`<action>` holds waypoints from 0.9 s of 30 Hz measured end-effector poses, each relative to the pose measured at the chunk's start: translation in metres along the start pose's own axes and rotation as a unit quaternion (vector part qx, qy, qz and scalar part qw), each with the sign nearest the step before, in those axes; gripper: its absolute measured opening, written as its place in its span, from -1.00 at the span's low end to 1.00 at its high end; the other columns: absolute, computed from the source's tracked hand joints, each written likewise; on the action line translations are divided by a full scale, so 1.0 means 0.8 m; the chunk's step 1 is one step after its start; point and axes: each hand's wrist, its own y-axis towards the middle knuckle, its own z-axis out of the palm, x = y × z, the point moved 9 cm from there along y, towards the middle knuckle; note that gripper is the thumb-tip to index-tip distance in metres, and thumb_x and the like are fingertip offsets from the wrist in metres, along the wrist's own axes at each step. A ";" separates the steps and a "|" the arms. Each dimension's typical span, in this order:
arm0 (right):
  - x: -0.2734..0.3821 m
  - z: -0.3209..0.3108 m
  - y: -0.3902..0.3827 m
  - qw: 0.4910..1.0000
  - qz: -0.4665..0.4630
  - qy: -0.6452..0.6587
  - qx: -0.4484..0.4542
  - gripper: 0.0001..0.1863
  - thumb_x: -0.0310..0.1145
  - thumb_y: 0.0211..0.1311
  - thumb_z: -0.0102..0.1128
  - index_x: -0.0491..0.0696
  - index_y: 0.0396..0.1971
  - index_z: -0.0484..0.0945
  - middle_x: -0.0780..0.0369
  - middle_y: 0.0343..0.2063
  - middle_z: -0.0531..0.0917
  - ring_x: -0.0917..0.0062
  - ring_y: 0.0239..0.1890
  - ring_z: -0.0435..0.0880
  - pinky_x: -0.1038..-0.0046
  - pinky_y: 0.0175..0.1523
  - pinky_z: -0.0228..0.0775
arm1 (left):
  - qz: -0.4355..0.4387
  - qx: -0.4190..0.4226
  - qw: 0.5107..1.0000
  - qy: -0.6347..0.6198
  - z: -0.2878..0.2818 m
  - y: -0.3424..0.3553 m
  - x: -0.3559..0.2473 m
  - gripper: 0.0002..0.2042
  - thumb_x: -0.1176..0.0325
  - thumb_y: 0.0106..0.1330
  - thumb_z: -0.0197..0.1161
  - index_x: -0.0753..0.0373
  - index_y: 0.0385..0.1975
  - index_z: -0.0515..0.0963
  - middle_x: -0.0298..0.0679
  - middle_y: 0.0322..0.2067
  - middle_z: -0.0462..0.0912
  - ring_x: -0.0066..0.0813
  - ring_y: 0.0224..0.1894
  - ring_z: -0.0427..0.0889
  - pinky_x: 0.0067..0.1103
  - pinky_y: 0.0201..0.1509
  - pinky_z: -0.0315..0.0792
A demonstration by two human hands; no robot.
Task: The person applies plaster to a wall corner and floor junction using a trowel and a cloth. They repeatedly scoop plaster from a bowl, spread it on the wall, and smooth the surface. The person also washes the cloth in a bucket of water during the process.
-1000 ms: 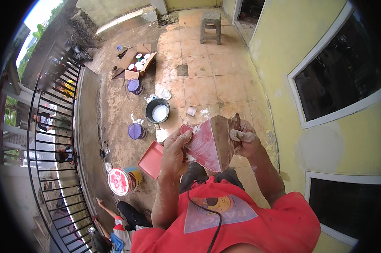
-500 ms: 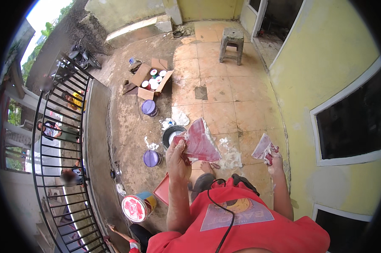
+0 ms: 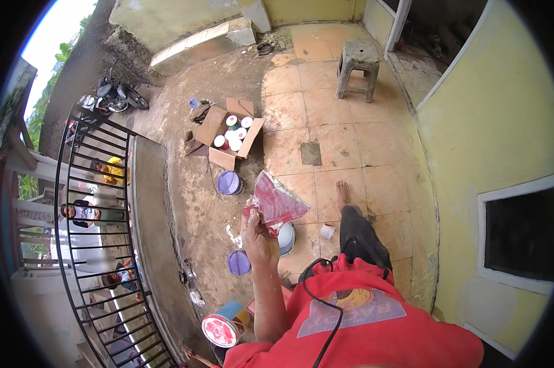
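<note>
The left hand [image 3: 257,239] pinches, thumb against fingers, the lower left part of a flat red plate with pointed corners [image 3: 278,200], its face streaked with white paste. The plate is held up in the air, reaching beyond the hand and to its right. The right hand is out of view, so I cannot tell its state.

Just right of the left hand, partly hidden by the plate, a round greyish bucket [image 3: 288,250] stands on the floor. Farther right lies a small whitish cup-like piece [image 3: 328,232], near the person's dark-trousered leg [image 3: 361,236]. Close by on the hand's near left is a round purple-topped tub [image 3: 239,262]; a second purple-topped tub [image 3: 230,183] stands beyond the hand. Farther beyond, an open brown cardboard box [image 3: 221,159] holds round white-topped containers [image 3: 234,134]. Well beyond and to the right stands a worn grey stool [image 3: 358,56]. Nearer the body than the hand is a large bucket with a red-and-white lid [image 3: 220,331].
</note>
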 end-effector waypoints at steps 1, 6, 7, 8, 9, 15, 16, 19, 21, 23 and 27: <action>0.011 0.042 -0.006 1.000 0.007 0.006 0.006 -0.85 -0.23 0.39 0.17 0.07 -0.14 0.55 0.31 -0.42 0.61 0.53 -0.46 0.60 0.43 -0.52 0.41 | 0.006 0.020 1.000 -0.009 0.031 0.033 0.010 -0.69 0.44 0.52 0.07 0.34 0.21 0.45 -0.24 -0.02 0.66 -0.49 0.00 0.66 -0.47 0.11 0.55; 0.176 0.293 -0.049 0.997 -0.037 0.023 0.059 -0.83 -0.22 0.38 0.18 0.02 -0.17 0.56 0.30 -0.47 0.61 0.53 -0.49 0.61 0.43 -0.53 0.43 | -0.023 -0.027 0.999 -0.017 0.142 0.182 0.055 -0.78 0.47 0.51 0.08 0.27 0.09 0.50 -0.34 -0.14 0.65 -0.53 -0.09 0.66 -0.51 0.08 0.56; 0.243 0.367 -0.063 0.995 -0.075 0.021 0.068 -0.82 -0.22 0.38 0.18 0.01 -0.17 0.56 0.30 -0.48 0.61 0.53 -0.50 0.61 0.43 -0.54 0.44 | -0.015 -0.022 0.999 -0.020 0.148 0.211 0.060 -0.78 0.46 0.51 0.08 0.26 0.08 0.50 -0.35 -0.13 0.65 -0.53 -0.09 0.66 -0.51 0.08 0.56; 0.306 0.436 -0.090 0.992 -0.109 0.012 0.064 -0.82 -0.22 0.37 0.19 0.00 -0.18 0.56 0.30 -0.49 0.61 0.53 -0.50 0.61 0.43 -0.54 0.44 | -0.006 -0.013 1.000 -0.022 0.174 0.240 0.059 -0.79 0.46 0.52 0.07 0.25 0.07 0.50 -0.35 -0.13 0.66 -0.53 -0.08 0.66 -0.50 0.07 0.57; 0.368 0.505 -0.129 0.989 -0.141 -0.010 0.041 -0.77 -0.21 0.33 0.25 0.00 -0.14 0.53 0.28 -0.46 0.62 0.50 -0.56 0.60 0.45 -0.62 0.39 | 0.002 -0.001 1.000 -0.018 0.202 0.270 0.054 -0.80 0.45 0.52 0.07 0.24 0.07 0.50 -0.35 -0.12 0.66 -0.53 -0.08 0.66 -0.50 0.07 0.58; 0.672 0.882 -0.448 0.892 -0.348 -0.018 0.287 -0.86 -0.36 0.32 0.29 0.02 -0.16 0.59 0.32 -0.40 0.64 0.59 -0.53 0.59 0.48 -0.65 0.34 | 0.004 -0.050 0.999 -0.017 0.339 0.426 0.048 -0.80 0.42 0.57 0.04 0.22 0.09 0.48 -0.36 -0.09 0.65 -0.56 -0.07 0.65 -0.50 0.01 0.57; 0.692 0.939 -0.509 0.864 -0.373 -0.025 0.338 -0.86 -0.37 0.33 0.29 0.03 -0.15 0.59 0.33 -0.39 0.64 0.60 -0.52 0.59 0.48 -0.63 0.36 | 0.018 -0.022 0.999 -0.026 0.314 0.463 0.056 -0.75 0.41 0.58 0.03 0.22 0.17 0.46 -0.33 -0.05 0.66 -0.54 -0.04 0.66 -0.51 0.00 0.58; 0.712 1.047 -0.632 0.839 -0.355 -0.011 0.411 -0.86 -0.40 0.32 0.28 0.05 -0.16 0.58 0.35 -0.39 0.64 0.61 -0.50 0.61 0.49 -0.59 0.39 | 0.028 -0.044 0.998 -0.029 0.334 0.552 0.065 -0.73 0.41 0.58 0.03 0.23 0.19 0.45 -0.32 -0.03 0.66 -0.52 -0.03 0.66 -0.53 0.00 0.58; 0.713 1.118 -0.688 0.832 -0.308 0.007 0.462 -0.87 -0.40 0.32 0.28 0.06 -0.17 0.57 0.35 -0.39 0.64 0.61 -0.49 0.61 0.49 -0.58 0.39 | 0.023 -0.038 0.998 -0.037 0.352 0.625 0.077 -0.74 0.41 0.58 0.03 0.24 0.18 0.45 -0.32 -0.03 0.66 -0.51 -0.03 0.66 -0.52 0.00 0.58; 0.707 1.181 -0.715 0.815 -0.251 0.017 0.522 -0.88 -0.39 0.31 0.25 0.12 -0.20 0.53 0.41 -0.43 0.61 0.63 -0.48 0.58 0.47 -0.58 0.37 | 0.019 -0.034 0.998 -0.047 0.375 0.704 0.088 -0.75 0.42 0.58 0.02 0.24 0.17 0.45 -0.31 -0.03 0.66 -0.50 -0.02 0.66 -0.51 0.01 0.58; 0.669 1.246 -0.780 0.831 -0.188 0.033 0.522 -0.88 -0.37 0.29 0.23 0.16 -0.23 0.51 0.44 -0.46 0.57 0.63 -0.45 0.57 0.45 -0.55 0.37 | 0.000 -0.004 0.999 -0.048 0.420 0.867 0.101 -0.67 0.43 0.57 0.03 0.28 0.27 0.40 -0.25 0.08 0.63 -0.43 0.07 0.64 -0.43 0.15 0.56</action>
